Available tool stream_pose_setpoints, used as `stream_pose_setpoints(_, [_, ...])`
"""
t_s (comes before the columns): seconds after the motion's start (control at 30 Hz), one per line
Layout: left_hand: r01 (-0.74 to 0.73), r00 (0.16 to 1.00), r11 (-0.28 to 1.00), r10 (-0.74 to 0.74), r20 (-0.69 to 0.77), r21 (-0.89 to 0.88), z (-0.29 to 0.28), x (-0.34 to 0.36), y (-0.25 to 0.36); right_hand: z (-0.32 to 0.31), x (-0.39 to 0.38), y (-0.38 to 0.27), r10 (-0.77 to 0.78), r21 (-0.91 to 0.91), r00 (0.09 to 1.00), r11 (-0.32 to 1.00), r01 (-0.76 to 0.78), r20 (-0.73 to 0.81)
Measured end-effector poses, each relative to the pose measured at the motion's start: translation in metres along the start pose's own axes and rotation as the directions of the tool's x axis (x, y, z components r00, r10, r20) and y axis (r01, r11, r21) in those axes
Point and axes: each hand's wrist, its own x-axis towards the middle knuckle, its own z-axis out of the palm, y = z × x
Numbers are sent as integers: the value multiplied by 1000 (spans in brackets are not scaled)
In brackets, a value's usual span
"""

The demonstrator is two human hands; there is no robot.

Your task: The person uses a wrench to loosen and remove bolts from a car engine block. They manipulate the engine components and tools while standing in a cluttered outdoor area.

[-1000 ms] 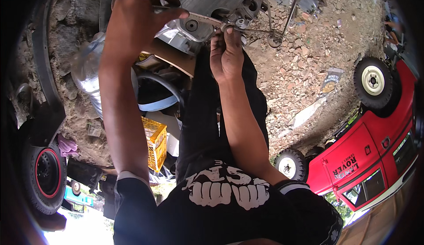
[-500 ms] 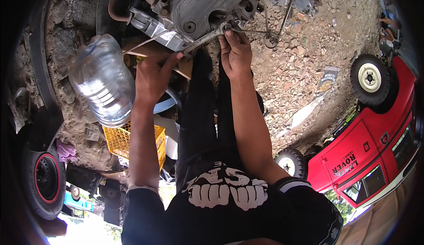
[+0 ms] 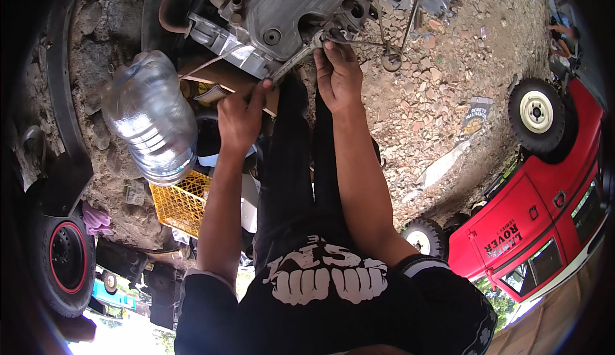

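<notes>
A grey metal engine [image 3: 291,16] fills the upper middle of the view. Slanting across its near edge is a metal wrench [image 3: 296,59]. My left hand [image 3: 242,121] is closed at the wrench's lower end, its thumb along the handle and its fingers curled. At the upper end, my right hand [image 3: 339,80] pinches the wrench head with thumb and fingertip, the other fingers loosely bent. What the head sits on is hidden by the fingers. Just to the right, a thin metal rod [image 3: 368,44] runs out from that spot.
On the left stand a large clear plastic bottle [image 3: 150,121] and a yellow crate [image 3: 179,204]. A loose wheel [image 3: 67,259] lies at lower left. Broken stones cover the ground [image 3: 423,112] to the right, with a red vehicle [image 3: 512,220] beyond. A person [image 3: 564,38] is at far right.
My left hand has shifted right, closer in to the wrench's lower end, uncovering more of the crate. My right hand and the wrench have hardly moved.
</notes>
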Motion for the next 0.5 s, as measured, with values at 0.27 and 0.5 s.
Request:
stream_pose_setpoints(0.27, [373, 923, 746, -234, 307, -552, 167, -55, -28, -3, -4, -7, -3, -242, 999, 970, 12, 36])
stream_pose_setpoints(0.5, [48, 981, 674, 107, 162, -738, 310, -2, -35, -25, 4, -36, -3, -938, 976, 276, 211, 219])
